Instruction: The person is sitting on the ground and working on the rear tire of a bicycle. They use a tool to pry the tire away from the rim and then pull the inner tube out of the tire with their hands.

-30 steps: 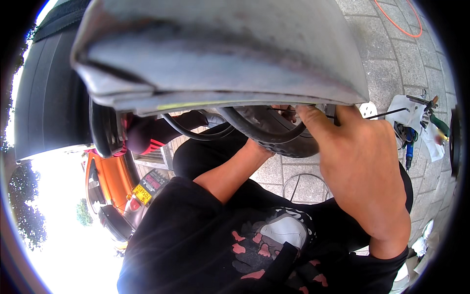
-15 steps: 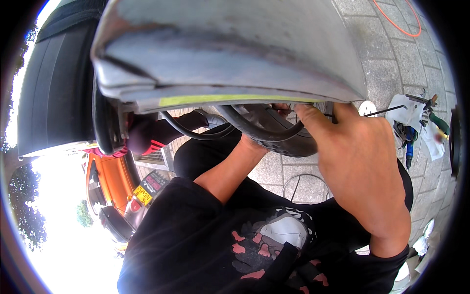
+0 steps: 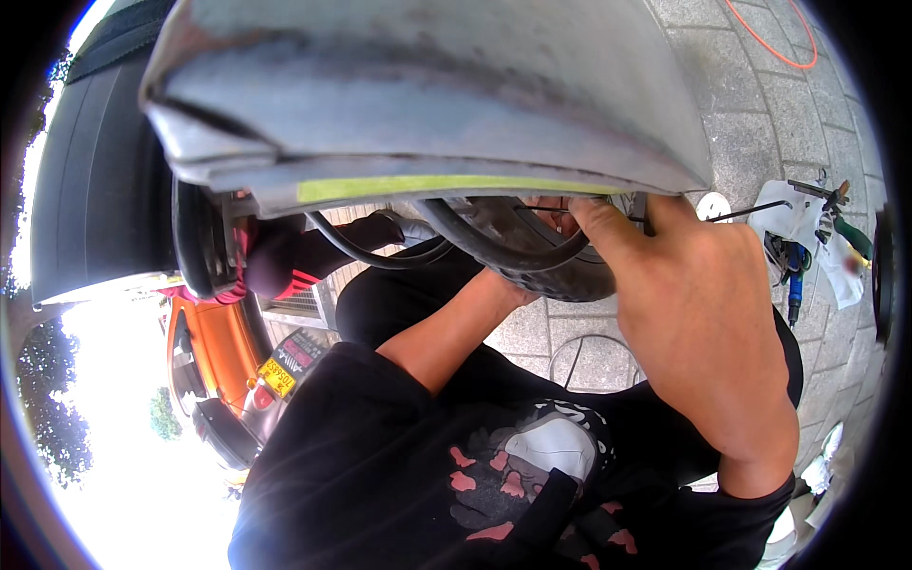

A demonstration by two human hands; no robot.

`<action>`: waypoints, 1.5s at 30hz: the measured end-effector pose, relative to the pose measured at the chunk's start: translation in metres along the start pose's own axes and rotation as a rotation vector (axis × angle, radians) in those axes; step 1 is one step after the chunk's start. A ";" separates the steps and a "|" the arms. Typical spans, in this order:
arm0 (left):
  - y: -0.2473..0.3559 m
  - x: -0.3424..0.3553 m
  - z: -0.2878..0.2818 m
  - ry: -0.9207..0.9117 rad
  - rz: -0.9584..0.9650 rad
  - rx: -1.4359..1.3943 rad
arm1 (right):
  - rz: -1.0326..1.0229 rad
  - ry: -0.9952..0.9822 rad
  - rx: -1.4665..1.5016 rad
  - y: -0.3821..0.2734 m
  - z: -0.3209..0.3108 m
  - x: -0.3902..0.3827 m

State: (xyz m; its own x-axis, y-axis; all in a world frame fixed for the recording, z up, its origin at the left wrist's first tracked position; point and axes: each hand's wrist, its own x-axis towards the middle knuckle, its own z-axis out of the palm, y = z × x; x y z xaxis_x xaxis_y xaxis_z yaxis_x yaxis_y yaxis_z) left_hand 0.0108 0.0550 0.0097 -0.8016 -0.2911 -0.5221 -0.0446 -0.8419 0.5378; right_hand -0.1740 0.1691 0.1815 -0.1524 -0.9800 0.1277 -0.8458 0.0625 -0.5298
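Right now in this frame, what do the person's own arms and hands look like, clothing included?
Black sleeves end near the elbows, leaving both forearms bare. The right hand wears no visible glove, and no watch shows at its wrist. The left hand is largely hidden; its visible part looks ungloved too. The sleeves look plain.

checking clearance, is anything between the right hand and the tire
A black tube crosses in front of the tire, near the right hand; the grey cover hides some fingertips, so anything there is unclear.
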 end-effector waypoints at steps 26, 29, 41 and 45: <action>-0.006 0.009 -0.018 0.162 0.266 -0.065 | 0.047 0.042 -0.059 -0.001 -0.003 -0.030; -0.005 0.004 0.003 0.230 0.262 -0.034 | 0.173 0.065 0.051 0.015 -0.012 -0.050; -0.025 0.016 -0.019 0.455 0.061 0.466 | 0.147 -0.379 -0.005 0.069 0.038 -0.124; -0.025 0.011 -0.059 0.288 0.220 0.425 | 0.117 -0.430 0.011 0.064 0.081 -0.133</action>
State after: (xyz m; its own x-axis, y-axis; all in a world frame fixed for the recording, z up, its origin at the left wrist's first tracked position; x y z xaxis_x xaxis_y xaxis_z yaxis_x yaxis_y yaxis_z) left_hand 0.0382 0.0462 -0.0488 -0.6264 -0.6019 -0.4953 -0.1788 -0.5075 0.8429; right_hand -0.1668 0.2881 0.0627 -0.0180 -0.9560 -0.2928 -0.8298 0.1777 -0.5291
